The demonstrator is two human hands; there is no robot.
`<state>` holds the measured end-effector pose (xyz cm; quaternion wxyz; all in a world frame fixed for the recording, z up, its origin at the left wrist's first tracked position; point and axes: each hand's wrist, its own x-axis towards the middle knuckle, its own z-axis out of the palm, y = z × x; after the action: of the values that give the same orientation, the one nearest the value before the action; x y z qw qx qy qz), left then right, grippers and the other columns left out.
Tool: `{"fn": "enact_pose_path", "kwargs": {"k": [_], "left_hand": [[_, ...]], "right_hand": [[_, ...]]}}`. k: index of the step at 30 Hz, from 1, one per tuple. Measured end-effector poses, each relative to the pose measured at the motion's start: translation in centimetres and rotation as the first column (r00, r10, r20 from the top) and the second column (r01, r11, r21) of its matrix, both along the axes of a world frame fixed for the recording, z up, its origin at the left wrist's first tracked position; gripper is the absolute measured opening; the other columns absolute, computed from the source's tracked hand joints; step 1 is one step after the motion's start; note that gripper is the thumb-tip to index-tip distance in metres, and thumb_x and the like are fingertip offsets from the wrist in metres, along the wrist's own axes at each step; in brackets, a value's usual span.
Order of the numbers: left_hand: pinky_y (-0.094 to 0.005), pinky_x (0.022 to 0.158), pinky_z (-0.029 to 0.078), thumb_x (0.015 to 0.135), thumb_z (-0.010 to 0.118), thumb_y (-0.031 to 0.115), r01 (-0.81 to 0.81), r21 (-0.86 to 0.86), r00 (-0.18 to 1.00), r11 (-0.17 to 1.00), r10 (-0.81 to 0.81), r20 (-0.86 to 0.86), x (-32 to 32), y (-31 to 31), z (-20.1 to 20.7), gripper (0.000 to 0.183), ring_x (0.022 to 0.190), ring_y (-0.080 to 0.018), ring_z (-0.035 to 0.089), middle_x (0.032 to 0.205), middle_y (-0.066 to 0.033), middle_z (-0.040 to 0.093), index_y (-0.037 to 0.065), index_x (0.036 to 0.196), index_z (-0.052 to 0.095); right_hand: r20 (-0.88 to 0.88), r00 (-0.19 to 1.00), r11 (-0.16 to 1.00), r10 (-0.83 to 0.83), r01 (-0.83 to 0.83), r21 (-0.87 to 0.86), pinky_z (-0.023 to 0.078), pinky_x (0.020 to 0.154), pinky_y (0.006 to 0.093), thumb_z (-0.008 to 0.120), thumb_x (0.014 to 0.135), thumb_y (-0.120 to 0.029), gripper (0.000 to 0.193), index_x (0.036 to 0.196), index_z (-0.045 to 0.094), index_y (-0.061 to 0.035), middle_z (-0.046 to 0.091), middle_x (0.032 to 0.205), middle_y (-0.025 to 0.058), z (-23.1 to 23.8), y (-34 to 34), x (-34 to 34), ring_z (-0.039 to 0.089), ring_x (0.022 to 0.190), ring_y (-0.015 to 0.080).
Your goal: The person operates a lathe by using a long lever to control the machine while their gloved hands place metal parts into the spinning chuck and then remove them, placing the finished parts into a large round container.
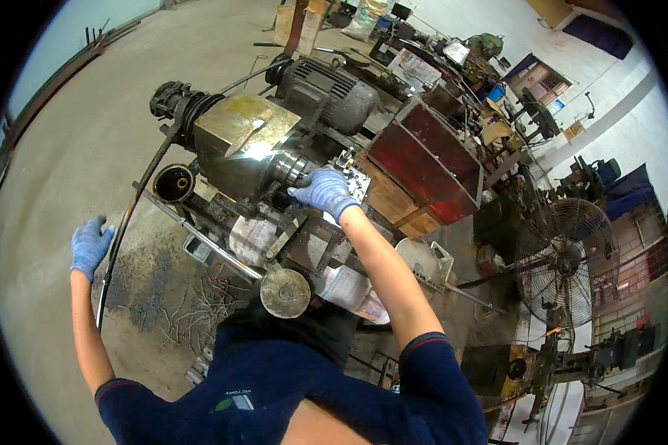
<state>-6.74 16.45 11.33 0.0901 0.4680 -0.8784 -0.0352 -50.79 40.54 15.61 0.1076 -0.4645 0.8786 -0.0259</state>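
My left hand (90, 248), in a blue knit glove, is at the far left beside a long dark lever bar (129, 204). Its thumb side is close to the bar, fingers apart, with nothing seen in them; I cannot tell whether it touches the bar. My right hand (325, 191), gloved alike, is at the front of a metal chuck (289, 168) on a small lathe-like machine. Its fingers are bent and closed in there, and whatever they hold is hidden by the glove. A shiny brass-coloured housing (246, 122) sits behind the chuck.
Behind the housing stands a finned electric motor (330, 95). A dark red metal bin (427, 159) is to the right, a large caged fan (568, 259) farther right. Near my body are a round handwheel (284, 293) and a rail (208, 241). Thin metal scraps (197, 315) litter the floor.
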Motion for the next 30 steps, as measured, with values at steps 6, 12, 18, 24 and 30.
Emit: {"fn": "enact_pose_path", "kwargs": {"k": [6,12,18,24,30], "left_hand": [[-0.0386,0.068,0.047,0.083,0.057,0.040,-0.032,0.532,0.954,0.846,0.185,-0.236,1.0,2.0,-2.4,0.044,0.075,-0.0297,0.061,0.079,-0.0176,0.063,0.001,0.103,0.060],[-0.0408,0.066,0.047,0.081,0.059,0.039,-0.084,0.432,0.963,0.898,0.185,-0.196,0.9,2.0,-5.0,0.039,0.071,-0.0317,0.061,0.075,-0.0185,0.062,0.001,0.093,0.060],[-0.0432,0.067,0.047,0.079,0.057,0.033,-0.106,0.010,0.989,0.994,0.104,0.100,-0.6,1.4,-6.6,0.028,0.077,-0.0352,0.060,0.077,-0.0173,0.062,0.006,0.085,0.061],[-0.0447,0.055,0.042,0.080,0.052,0.012,0.081,-0.350,0.980,0.933,-0.010,0.200,5.5,-9.6,-8.1,0.005,0.062,-0.0324,0.060,0.071,-0.0131,0.062,0.010,0.078,0.056],[-0.0433,0.059,0.046,0.078,0.053,0.012,0.061,-0.366,0.958,0.929,0.049,0.283,4.0,-12.7,-7.8,0.003,0.065,-0.0306,0.061,0.073,-0.0125,0.062,0.010,0.076,0.055]], "right_hand": [[0.007,0.999,0.979,0.038,-0.036,-0.201,0.047,0.082,0.0382,0.076,0.059,-0.042,0.067,0.102,0.056,0.0049,0.061,0.099,0.0230,-2.1,-0.4,-1.4,0.059,0.094,0.0348],[-0.013,0.997,0.994,0.080,-0.081,-0.070,0.048,0.075,0.0372,0.068,0.065,-0.053,0.051,0.093,0.067,-0.0102,0.066,0.087,0.0155,-0.1,-1.3,-0.3,0.063,0.082,0.0300],[0.004,0.997,0.997,0.076,-0.076,-0.021,0.046,0.079,0.0398,0.063,0.065,-0.059,0.063,0.091,0.065,-0.0015,0.063,0.094,0.0213,0.7,-2.0,0.3,0.060,0.088,0.0337],[-0.014,1.000,0.998,0.014,-0.015,-0.067,0.049,0.070,0.0389,0.067,0.066,-0.055,0.055,0.080,0.067,-0.0019,0.065,0.074,0.0194,0.1,-2.3,0.5,0.063,0.073,0.0336],[0.021,0.999,0.992,0.045,-0.042,-0.116,0.049,0.070,0.0402,0.063,0.065,-0.060,0.059,0.083,0.067,-0.0047,0.064,0.079,0.0190,0.4,-1.7,0.4,0.062,0.074,0.0348]]}}
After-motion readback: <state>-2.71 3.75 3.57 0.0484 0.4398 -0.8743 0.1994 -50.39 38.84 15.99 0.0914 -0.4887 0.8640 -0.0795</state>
